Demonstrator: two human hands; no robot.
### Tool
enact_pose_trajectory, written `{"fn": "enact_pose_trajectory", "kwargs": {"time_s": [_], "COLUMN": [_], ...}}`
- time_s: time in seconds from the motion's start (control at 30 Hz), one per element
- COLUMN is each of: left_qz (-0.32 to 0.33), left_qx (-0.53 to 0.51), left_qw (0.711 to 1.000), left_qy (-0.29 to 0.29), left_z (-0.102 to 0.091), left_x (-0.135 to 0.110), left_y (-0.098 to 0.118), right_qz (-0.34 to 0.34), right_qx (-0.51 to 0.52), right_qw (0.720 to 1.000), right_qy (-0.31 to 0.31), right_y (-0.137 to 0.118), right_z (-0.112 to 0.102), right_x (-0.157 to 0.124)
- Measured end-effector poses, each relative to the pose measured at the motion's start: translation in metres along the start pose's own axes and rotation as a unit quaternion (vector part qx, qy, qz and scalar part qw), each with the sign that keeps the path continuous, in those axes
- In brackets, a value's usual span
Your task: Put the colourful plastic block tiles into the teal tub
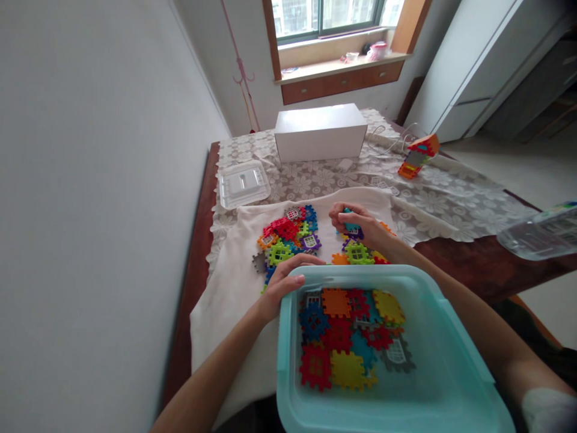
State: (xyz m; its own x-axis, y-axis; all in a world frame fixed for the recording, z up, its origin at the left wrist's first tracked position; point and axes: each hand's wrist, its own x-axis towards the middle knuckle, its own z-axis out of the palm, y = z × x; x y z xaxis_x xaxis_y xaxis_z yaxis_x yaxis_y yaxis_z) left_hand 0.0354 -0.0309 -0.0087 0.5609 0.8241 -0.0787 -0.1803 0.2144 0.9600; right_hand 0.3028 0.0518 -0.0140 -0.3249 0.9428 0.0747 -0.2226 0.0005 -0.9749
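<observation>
A translucent teal plastic bin point(444, 355) is close in front of me, with several coloured interlocking building tiles point(336, 302) on its bottom. My left hand point(283, 284) grips the bin's far left corner, fingers over the rim. Beyond the bin, my right hand point(356, 224) is closed around a teal building tile point(350, 225), mostly covered by the fingers. Just under that hand lies a small group of tiles, with a lime green window tile point(359, 253) among them. A larger pile of tiles point(285, 228) lies to the left on a white cloth point(225, 300).
A white box point(321, 133) stands at the back of the table, with a clear plastic lid point(244, 184) left of it. An assembled tile model point(418, 156) is at the right. A clear plastic container point(541, 233) appears at the right edge. A lace tablecloth point(469, 204) covers the table.
</observation>
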Motion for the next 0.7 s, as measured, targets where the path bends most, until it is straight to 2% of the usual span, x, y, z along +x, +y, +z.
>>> {"fn": "enact_pose_trajectory", "kwargs": {"time_s": [0.1, 0.2, 0.27, 0.37, 0.4, 0.43, 0.47, 0.53, 0.57, 0.6, 0.63, 0.7], "left_qz": [0.003, 0.007, 0.010, 0.015, 0.017, 0.019, 0.020, 0.020, 0.020, 0.020, 0.020, 0.019], "left_qx": [-0.004, -0.006, -0.008, -0.009, -0.008, -0.009, -0.013, -0.023, -0.027, -0.027, -0.024, -0.020], "left_qw": [1.000, 1.000, 1.000, 1.000, 1.000, 1.000, 1.000, 1.000, 0.999, 0.999, 0.999, 1.000], "left_qy": [-0.004, -0.003, -0.003, -0.010, -0.011, -0.010, -0.009, -0.006, -0.004, -0.002, 0.000, 0.003], "left_z": [-0.001, -0.002, -0.003, -0.004, -0.004, -0.004, -0.004, -0.004, -0.004, -0.004, -0.003, -0.003], "left_x": [0.000, 0.001, 0.001, 0.001, 0.001, 0.001, 0.001, 0.001, 0.001, 0.001, 0.002, 0.002], "left_y": [-0.001, -0.003, -0.005, -0.006, -0.006, -0.007, -0.007, -0.007, -0.008, -0.008, -0.008, -0.009], "right_qz": [-0.042, -0.100, -0.154, -0.212, -0.218, -0.218, -0.211, -0.180, -0.157, -0.137, -0.115, -0.042], "right_qx": [0.106, 0.140, 0.122, 0.073, 0.053, 0.025, -0.019, -0.167, -0.265, -0.366, -0.460, -0.588], "right_qw": [0.993, 0.981, 0.965, 0.917, 0.909, 0.913, 0.929, 0.955, 0.947, 0.920, 0.880, 0.808], "right_qy": [-0.023, -0.091, -0.172, -0.330, -0.352, -0.344, -0.305, -0.166, -0.095, -0.041, -0.007, -0.004], "right_y": [-0.012, -0.032, -0.043, -0.052, -0.054, -0.055, -0.055, -0.051, -0.047, -0.041, -0.034, -0.018], "right_z": [0.002, 0.006, 0.009, 0.012, 0.012, 0.010, 0.008, -0.003, -0.011, -0.020, -0.030, -0.052], "right_x": [-0.004, -0.019, -0.031, -0.043, -0.043, -0.042, -0.040, -0.032, -0.027, -0.022, -0.017, -0.010]}}
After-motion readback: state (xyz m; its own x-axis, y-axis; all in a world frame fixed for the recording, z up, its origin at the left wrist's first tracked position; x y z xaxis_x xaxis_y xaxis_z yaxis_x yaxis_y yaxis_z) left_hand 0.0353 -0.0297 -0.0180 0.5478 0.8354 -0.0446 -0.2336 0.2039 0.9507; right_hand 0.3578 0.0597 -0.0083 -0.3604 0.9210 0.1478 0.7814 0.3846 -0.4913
